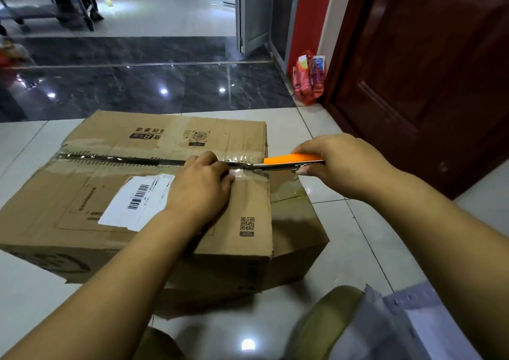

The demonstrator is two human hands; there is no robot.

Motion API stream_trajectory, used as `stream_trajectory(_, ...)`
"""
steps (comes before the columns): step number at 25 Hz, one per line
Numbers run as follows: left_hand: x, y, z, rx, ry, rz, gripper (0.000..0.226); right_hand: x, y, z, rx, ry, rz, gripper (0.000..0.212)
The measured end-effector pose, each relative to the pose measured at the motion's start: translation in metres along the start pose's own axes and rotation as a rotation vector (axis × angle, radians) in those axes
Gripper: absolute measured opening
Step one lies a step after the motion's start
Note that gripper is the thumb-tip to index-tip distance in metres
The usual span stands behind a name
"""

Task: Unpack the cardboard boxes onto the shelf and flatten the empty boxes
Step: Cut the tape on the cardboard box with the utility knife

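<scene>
A large cardboard box [82,205] lies on the tiled floor in front of me, its top flaps closed with clear tape along the centre seam [115,160]. A white shipping label [132,202] is stuck on the near flap. My left hand [201,186] rests on the near flap beside the seam, fingers curled at the tape. My right hand [338,161] grips an orange utility knife [289,161], whose blade tip meets the taped seam at the box's right edge.
A dark wooden door [427,70] stands at the right. A red plastic bag [308,78] with packets sits by the door frame. Beyond the box runs a dark polished floor strip [137,84]. A metal cart [55,4] stands far back left. My knees show at the bottom.
</scene>
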State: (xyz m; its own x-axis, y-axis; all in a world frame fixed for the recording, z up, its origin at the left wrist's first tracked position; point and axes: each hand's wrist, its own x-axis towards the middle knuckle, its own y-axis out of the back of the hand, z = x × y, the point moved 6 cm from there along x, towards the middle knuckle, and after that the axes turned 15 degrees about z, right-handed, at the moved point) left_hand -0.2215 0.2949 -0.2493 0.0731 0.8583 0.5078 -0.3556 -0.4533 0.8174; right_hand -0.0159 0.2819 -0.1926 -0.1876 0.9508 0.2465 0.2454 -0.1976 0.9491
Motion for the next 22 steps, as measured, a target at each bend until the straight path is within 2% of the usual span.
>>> stream_trajectory(5,0.005,-0.005,0.001,0.055,-0.071,-0.025,0.034,-0.01,0.001,0.017,0.004,-0.042,0.022,0.032)
stream_trajectory(11,0.02,-0.003,-0.002,0.04,-0.095,0.003,0.027,-0.021,-0.008,0.029,0.258,-0.139,0.076,0.026)
stream_trajectory(16,0.03,-0.006,-0.012,0.016,0.03,-0.027,0.039,-0.028,-0.015,0.034,0.345,-0.165,0.149,0.031)
stream_trajectory(22,0.033,-0.016,-0.016,0.028,-0.001,-0.006,0.045,-0.031,-0.016,0.041,0.428,-0.181,0.201,0.032)
